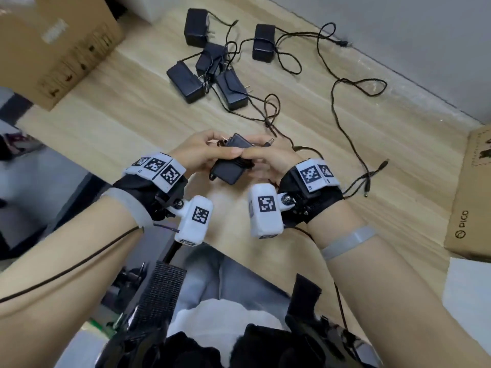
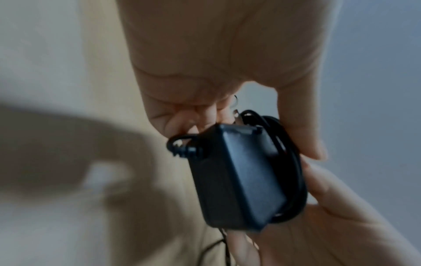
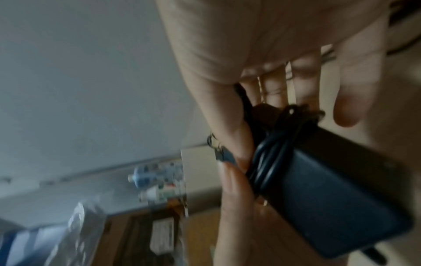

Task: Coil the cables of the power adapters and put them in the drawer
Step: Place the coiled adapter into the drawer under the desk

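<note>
The black adapter [image 1: 230,162], cable [image 3: 271,162] wound round it, sits above the counter's [image 1: 132,123] near edge, gripped between left hand [image 1: 198,152] and right hand [image 1: 271,155], curled fingers [image 1: 233,153] partly hiding it. Both wrist views are blurred. Five loose adapters [image 1: 231,88] lie farther off, cardboard boxes [image 1: 61,43] at both sides.

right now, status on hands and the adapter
Left hand and right hand both grip one adapter, cable wound round it. Five adapters still uncoiled on table. No drawer in view.
</note>
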{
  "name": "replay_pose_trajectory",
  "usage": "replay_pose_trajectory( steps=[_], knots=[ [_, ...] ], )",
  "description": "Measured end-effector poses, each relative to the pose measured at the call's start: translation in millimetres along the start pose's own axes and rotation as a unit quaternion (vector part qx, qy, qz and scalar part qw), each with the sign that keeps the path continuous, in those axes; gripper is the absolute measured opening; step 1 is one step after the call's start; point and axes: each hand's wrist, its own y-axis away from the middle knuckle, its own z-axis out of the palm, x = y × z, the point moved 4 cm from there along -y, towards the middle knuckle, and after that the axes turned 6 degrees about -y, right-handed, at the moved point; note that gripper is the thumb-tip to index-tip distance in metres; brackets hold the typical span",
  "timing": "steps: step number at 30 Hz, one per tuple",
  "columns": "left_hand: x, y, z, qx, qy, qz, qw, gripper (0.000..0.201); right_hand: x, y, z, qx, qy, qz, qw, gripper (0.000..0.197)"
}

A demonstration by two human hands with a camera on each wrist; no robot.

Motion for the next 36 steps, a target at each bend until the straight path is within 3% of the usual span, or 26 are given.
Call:
replay_pose_trajectory(
  steps=[6,9,13,16,19,25,31,36],
  knots=[
    [-81,56,-71,0.071,0.111,-0.005,0.991,0.025,34,-15,96,-0.103,0.179,0.025,0.978,0.020],
    [-127,92,-101,0.112,0.171,-0.011,0.979,0.042,59,-19,152,-0.107,0.171,0.018,0.979,0.018],
    [-194,132,-142,0.190,0.232,-0.025,0.953,0.031,113,-29,225,-0.139,0.242,-0.015,0.960,0.021],
    [-241,146,-162,0.218,0.250,-0.042,0.943,0.018,157,-43,258,-0.155,0.259,0.010,0.953,0.017],
    [-282,140,-173,0.245,0.235,-0.073,0.938,0.024,198,-66,272,-0.146,0.221,0.066,0.962,0.013],
    [-339,96,-188,0.280,0.171,-0.104,0.939,0.029,260,-126,275,-0.089,0.187,0.132,0.969,0.032],
    [-393,60,-204,0.227,0.027,-0.198,0.953,0.028,311,-173,284,-0.073,0.221,0.178,0.956,0.010],
    [-410,56,-222,0.240,0.034,-0.223,0.944,0.038,325,-199,298,-0.072,0.228,0.178,0.955,0.011]
  ],
)
